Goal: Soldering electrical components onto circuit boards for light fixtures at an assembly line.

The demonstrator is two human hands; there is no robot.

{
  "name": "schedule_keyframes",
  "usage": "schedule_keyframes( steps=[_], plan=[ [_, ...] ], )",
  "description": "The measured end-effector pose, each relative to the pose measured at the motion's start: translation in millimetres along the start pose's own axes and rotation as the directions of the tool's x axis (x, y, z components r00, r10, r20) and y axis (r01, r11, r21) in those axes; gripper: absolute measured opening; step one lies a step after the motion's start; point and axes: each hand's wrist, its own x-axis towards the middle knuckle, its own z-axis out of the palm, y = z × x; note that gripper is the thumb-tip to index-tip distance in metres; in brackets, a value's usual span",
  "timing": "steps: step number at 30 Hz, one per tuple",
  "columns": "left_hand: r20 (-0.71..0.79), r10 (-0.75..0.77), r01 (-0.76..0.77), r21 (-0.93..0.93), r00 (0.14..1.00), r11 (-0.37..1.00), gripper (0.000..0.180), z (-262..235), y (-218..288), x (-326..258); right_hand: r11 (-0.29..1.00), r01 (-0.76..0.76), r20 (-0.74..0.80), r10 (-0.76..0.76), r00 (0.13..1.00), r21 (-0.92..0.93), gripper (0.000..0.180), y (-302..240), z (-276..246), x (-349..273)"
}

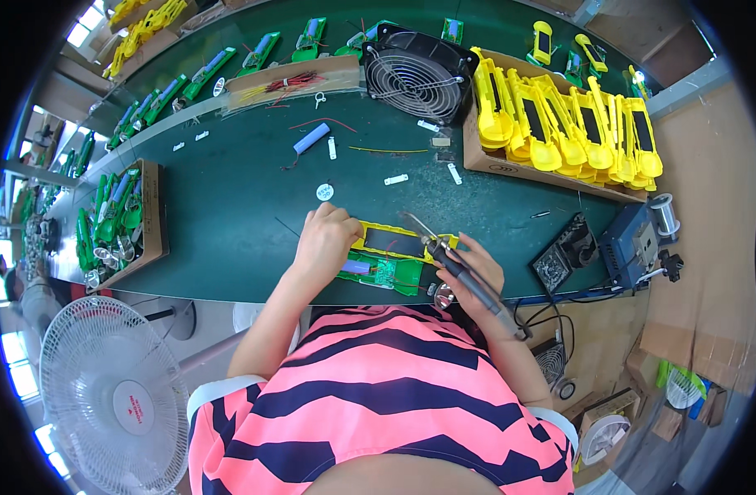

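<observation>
My right hand (482, 276) holds a soldering iron (470, 280), its thin metal tip pointing up and to the left above a yellow plastic casing (394, 239) with a dark panel. The fingers of my left hand (327, 239) are closed at the left end of that casing. Just below it lies a green casing half (407, 276), carrying a circuit board, red wires and a blue cylindrical battery (355, 267). A round shiny metal part (444, 295) sits at the green casing's right end, by my right hand.
A carton of yellow casings (559, 132) stands at the back right, beside a black fan (419, 78). Solder spool (663, 216) and blue soldering station (629, 247) are at right. A box of green assemblies (151, 214) stands left. Another loose battery (312, 139) lies mid-table.
</observation>
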Motion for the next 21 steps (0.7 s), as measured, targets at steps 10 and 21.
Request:
schedule_keyframes(
  steps=[10, 21],
  plan=[
    [0.188, 0.008, -0.041, 0.17, 0.982, 0.985, 0.002, 5, 1, 13, 0.379, -0.583, 0.117, 0.761, 0.639, 0.719, 0.013, 1, 31, 9],
    [0.181, -0.01, -0.031, 0.221, 0.983, 0.975, 0.004, 6, 3, 14, 0.429, -0.648, 0.145, 0.755, 0.64, 0.629, 0.014, -1, 39, 8]
  ],
)
